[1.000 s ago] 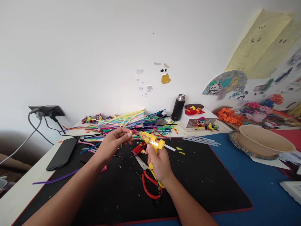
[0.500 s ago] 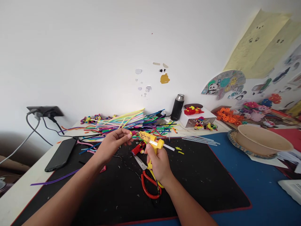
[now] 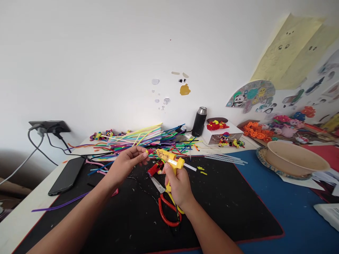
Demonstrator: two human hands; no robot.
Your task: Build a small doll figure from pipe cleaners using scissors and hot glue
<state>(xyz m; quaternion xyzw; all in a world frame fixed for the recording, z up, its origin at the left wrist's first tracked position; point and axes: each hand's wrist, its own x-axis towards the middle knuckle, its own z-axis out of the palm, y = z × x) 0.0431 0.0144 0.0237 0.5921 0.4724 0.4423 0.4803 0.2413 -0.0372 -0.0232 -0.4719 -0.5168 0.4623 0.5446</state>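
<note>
Between the thumb and fingers of my left hand [image 3: 134,158] is a small pink and yellow pipe-cleaner piece [image 3: 150,151]. My right hand [image 3: 179,185] is wrapped round the handle of a yellow hot glue gun [image 3: 166,155]. The gun's nozzle points left, close to the small piece; I cannot tell whether they touch. A clear glue stick [image 3: 190,167] sticks out of the gun's back. Below the gun a red pipe-cleaner figure [image 3: 155,169] lies on the black mat [image 3: 217,201]. Scissors [image 3: 158,184] and red-handled pliers [image 3: 169,213] lie under my right hand, partly hidden.
Behind my hands lies a heap of coloured pipe cleaners [image 3: 137,135]. A black flask [image 3: 199,121] and a white box [image 3: 221,130] stand by the wall. Loose glue sticks [image 3: 225,158] and a beige bowl [image 3: 296,157] are on the right. A phone [image 3: 66,176] lies left.
The view has shifted slightly. Both hands keep their holds, with the small piece still close to the glue gun's nozzle.
</note>
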